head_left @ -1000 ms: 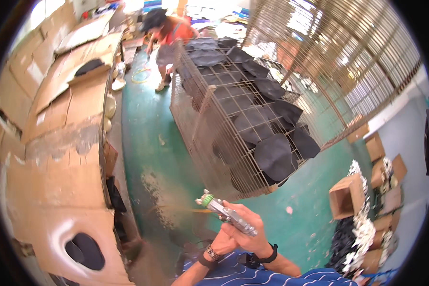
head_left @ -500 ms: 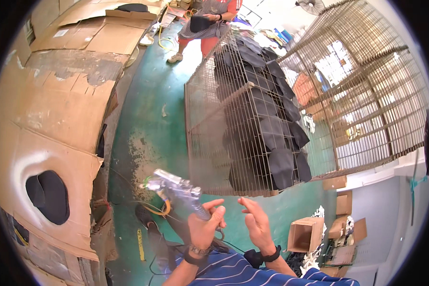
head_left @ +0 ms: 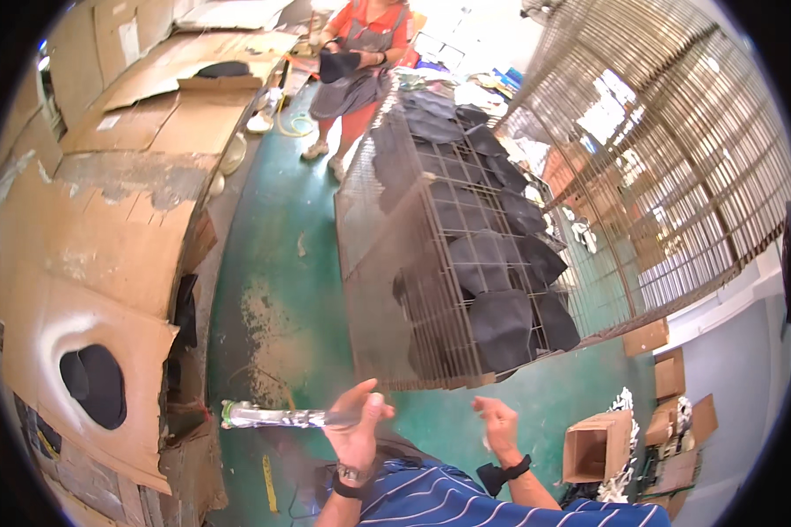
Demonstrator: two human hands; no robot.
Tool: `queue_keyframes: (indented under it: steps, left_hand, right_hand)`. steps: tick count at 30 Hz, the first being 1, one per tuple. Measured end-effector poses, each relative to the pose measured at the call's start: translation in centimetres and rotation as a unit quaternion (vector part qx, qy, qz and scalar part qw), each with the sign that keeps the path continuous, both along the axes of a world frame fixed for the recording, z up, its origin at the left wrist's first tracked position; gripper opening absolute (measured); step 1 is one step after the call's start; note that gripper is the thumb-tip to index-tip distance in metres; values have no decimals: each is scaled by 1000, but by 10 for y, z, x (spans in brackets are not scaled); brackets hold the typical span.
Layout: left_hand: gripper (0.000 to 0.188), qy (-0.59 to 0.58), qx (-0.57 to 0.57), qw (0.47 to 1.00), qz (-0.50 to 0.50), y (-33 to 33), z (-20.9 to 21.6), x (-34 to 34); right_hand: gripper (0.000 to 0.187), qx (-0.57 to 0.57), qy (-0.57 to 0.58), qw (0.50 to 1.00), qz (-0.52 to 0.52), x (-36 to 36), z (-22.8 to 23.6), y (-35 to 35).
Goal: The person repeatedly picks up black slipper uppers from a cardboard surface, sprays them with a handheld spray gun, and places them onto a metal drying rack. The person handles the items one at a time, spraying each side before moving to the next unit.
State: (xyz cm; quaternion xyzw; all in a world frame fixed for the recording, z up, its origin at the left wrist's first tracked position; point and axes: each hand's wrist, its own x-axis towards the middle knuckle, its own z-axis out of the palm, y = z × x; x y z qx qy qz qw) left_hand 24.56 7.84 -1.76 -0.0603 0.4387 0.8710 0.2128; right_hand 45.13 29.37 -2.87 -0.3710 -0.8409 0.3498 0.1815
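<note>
A: fingers of the left hand (head_left: 356, 439) are wrapped round the right-hand end of a silver tool (head_left: 277, 417), thumb sticking up. Bit blurry where they meet it, so I can't tell how each fingertip sits.

B: and the right hand (head_left: 501, 430)? Clock centered on the middle of the view pls

A: that one's about 5 o'clock, fingers loosely curled, well apart from the tool. Can't tell if the pale smudge by the palm is anything.

B: ok, now left to right?

A: at 8 there's a black piece (head_left: 95, 386) lying on cardboard (head_left: 88, 228), pale ring on the cardboard all around it. Silver tool's at 7, lying pretty much level, greenish tip pointing to 9. Left hand's just shy of 6, watch (head_left: 354, 474) on that wrist.

B: who's that up near 12?

A: another person (head_left: 351, 101) in a red top and grey apron, both hands on a dark piece (head_left: 338, 66).

B: and right of that?

A: wire rack (head_left: 382, 307) around the center, dark sheets (head_left: 501, 325) inside it leaning toward 3. Second wire rack (head_left: 650, 176) at 2. Open cardboard box (head_left: 576, 457) between 4 and 5, more cartons (head_left: 671, 375) out at 4.
</note>
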Motion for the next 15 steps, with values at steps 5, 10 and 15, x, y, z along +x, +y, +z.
queue_keyframes:
  steps: [5, 10, 15]
  left_hand:
    - [38, 51, -76, 995, 31, 54, -5, 25]
    - [36, 88, -152, 984, 41, 104, -28, 66]
    - [31, 66, -144, 987, 13, 116, -55, 96]
  right_hand:
    - [40, 109, 97, 980, -136, 79, 47, 164]
    - [41, 205, 200, 903, -320, 257, 97, 398]
    - [56, 147, 325, 868, -345, 436, 217, 639]
